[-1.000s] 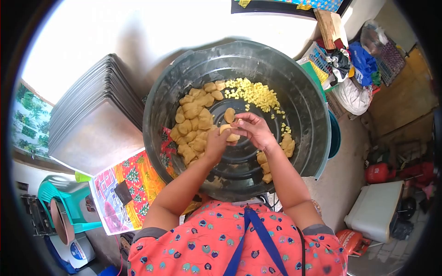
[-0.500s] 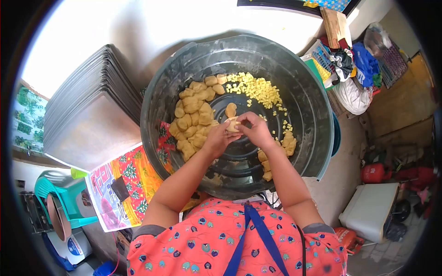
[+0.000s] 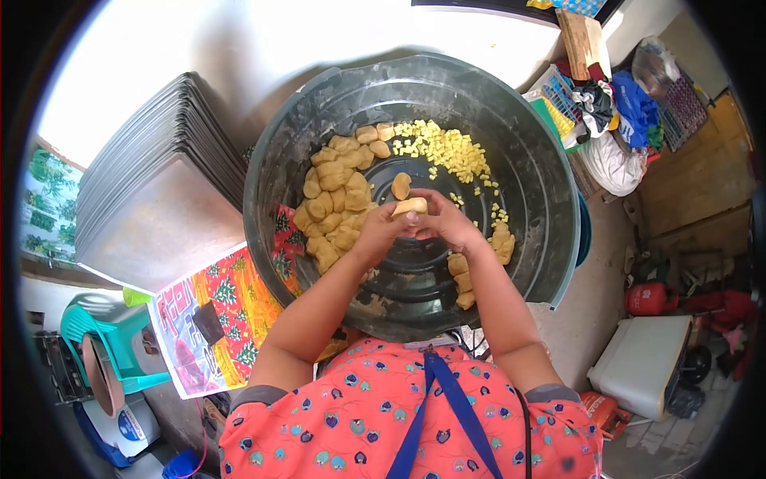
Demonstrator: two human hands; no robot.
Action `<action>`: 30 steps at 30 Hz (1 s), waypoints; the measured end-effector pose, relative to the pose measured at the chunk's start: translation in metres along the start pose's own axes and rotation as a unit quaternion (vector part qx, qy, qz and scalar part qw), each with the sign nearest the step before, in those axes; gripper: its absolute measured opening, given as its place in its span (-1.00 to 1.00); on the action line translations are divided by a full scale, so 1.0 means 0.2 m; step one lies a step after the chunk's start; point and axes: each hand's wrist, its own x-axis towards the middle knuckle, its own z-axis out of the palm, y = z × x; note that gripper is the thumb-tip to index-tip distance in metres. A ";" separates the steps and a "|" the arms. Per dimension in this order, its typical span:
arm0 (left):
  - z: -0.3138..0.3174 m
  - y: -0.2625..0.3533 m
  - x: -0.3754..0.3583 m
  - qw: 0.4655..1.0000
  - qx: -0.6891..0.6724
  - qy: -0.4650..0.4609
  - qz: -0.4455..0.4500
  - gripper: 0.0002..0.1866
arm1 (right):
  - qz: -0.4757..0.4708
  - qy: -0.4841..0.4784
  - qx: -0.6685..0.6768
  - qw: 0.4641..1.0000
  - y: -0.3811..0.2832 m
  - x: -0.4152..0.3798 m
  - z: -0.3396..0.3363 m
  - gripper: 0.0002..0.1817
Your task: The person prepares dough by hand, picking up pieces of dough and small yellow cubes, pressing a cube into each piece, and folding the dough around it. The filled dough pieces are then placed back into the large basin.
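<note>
Between the fingers of both hands is a piece of dough, pale and folded into a short roll. My left hand grips its left end, and my right hand closes on the right end. Just beyond them, a single dough piece lies on the floor of a large dark basin. Many lumps of dough are heaped along the basin's left side. Small yellow cubes are scattered at the far right. Near my right wrist sit filled-looking dough pieces, partly hidden by the forearm.
A stack of metal trays leans at the left, above a colourful printed sheet. A green plastic stool stands lower left. Baskets and bags are piled at the upper right, and a whitish box lies lower right.
The dough in my hands has gone from an open cupped shape to a closed roll. My right hand has moved from above it to its right side.
</note>
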 end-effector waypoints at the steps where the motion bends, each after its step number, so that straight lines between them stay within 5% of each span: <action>1: -0.01 0.00 0.00 1.000 0.011 -0.006 0.008 -0.72 | -0.009 0.002 -0.021 1.000 -0.01 -0.01 0.01 -0.45; 7: 0.01 0.01 -0.01 0.992 0.069 0.085 0.060 -0.69 | -0.105 -0.022 -0.065 0.992 0.00 -0.01 0.00 -0.53; 13: 0.02 0.09 -0.01 0.984 -0.167 -0.004 -0.057 -0.74 | -0.069 0.002 -0.039 0.997 0.00 0.01 -0.01 -0.61; 16: 0.01 0.08 0.00 0.978 -0.202 -0.006 -0.042 -0.70 | -0.104 -0.005 -0.062 0.993 0.03 0.03 -0.04 -0.60; 21: -0.01 0.05 0.00 1.000 0.009 0.000 -0.003 -0.57 | -0.166 0.010 -0.037 0.985 0.02 -0.01 0.00 -0.59; 25: 0.03 0.05 -0.02 0.996 0.067 0.006 0.055 -0.55 | -0.087 0.009 -0.039 0.995 -0.05 -0.05 0.01 -0.63; 27: 0.08 0.07 -0.05 0.998 -0.053 0.009 0.016 -0.54 | -0.061 0.028 -0.154 0.986 -0.09 -0.08 -0.02 -0.65; 30: 0.06 0.08 -0.04 0.987 -0.156 -0.011 -0.037 -0.53 | -0.112 0.061 -0.145 0.981 -0.11 -0.11 -0.03 -0.69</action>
